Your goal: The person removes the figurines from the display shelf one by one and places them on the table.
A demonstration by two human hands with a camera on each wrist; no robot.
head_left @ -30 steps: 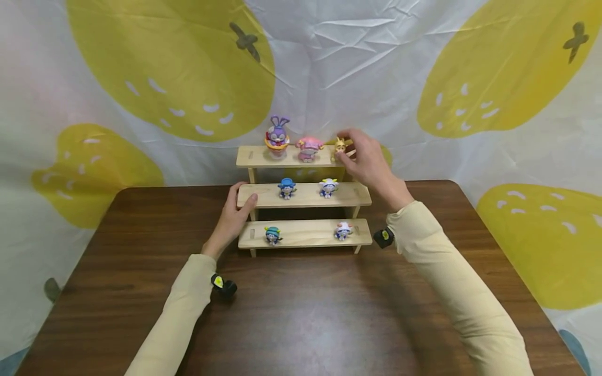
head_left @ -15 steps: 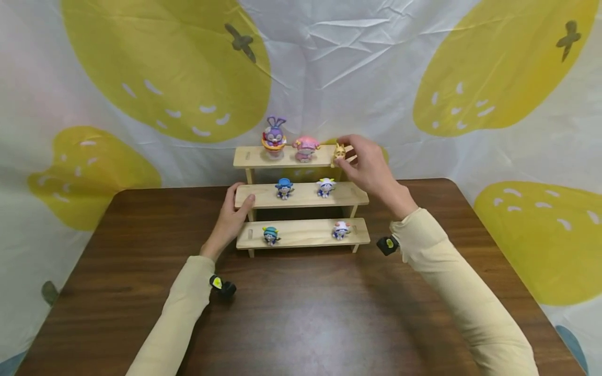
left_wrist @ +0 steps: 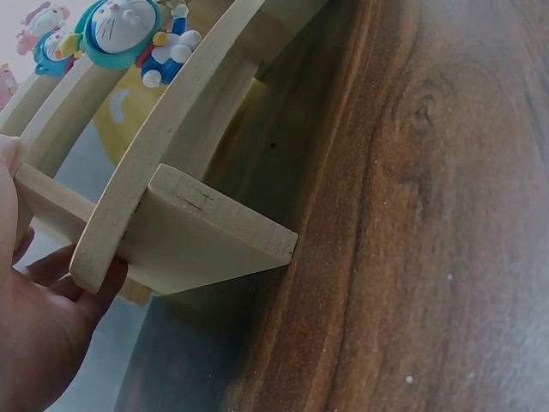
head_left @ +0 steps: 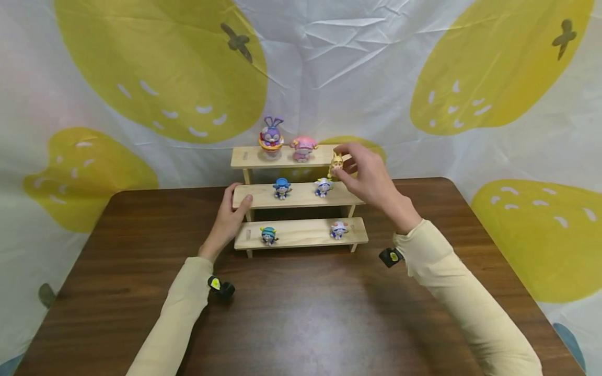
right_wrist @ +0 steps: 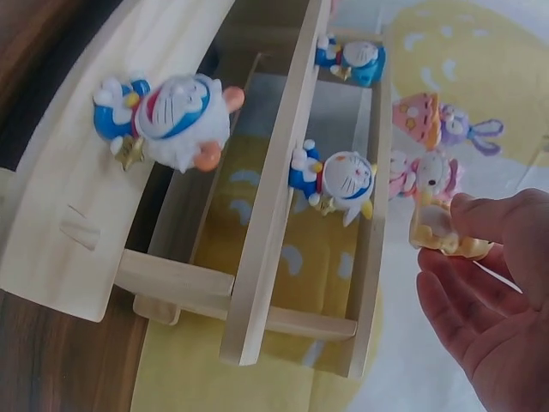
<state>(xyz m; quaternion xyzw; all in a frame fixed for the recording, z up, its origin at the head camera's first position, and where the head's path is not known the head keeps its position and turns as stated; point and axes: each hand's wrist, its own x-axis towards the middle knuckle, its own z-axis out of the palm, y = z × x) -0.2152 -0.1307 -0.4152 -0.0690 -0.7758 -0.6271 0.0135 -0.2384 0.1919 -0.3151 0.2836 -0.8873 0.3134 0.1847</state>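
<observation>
My right hand (head_left: 371, 175) pinches a small yellow figurine (head_left: 336, 162) between thumb and fingers, in front of the top shelf's right part. In the right wrist view the yellow figurine (right_wrist: 448, 230) appears beside the rack. My left hand (head_left: 229, 219) grips the left end of the middle shelf on a three-tier wooden display rack (head_left: 301, 233), thumb on top. On the top shelf sit a purple rabbit figurine (head_left: 271, 137) and a pink figurine (head_left: 303, 149). The middle shelf bears a blue-hatted figurine (head_left: 282, 188) and a white-hatted one (head_left: 323, 187).
Two more figurines occupy the bottom shelf: one teal-hatted (head_left: 268, 235) at left, one with a white, pink-eared hat (head_left: 338, 230) at right. The rack stands near the back of a dark wooden table (head_left: 301, 313). Behind hangs a white cloth (head_left: 338, 94) with yellow fruit prints.
My right hand has brought the yellow figurine forward and down from the top shelf. My left hand keeps its hold on the rack. The head view has shifted slightly.
</observation>
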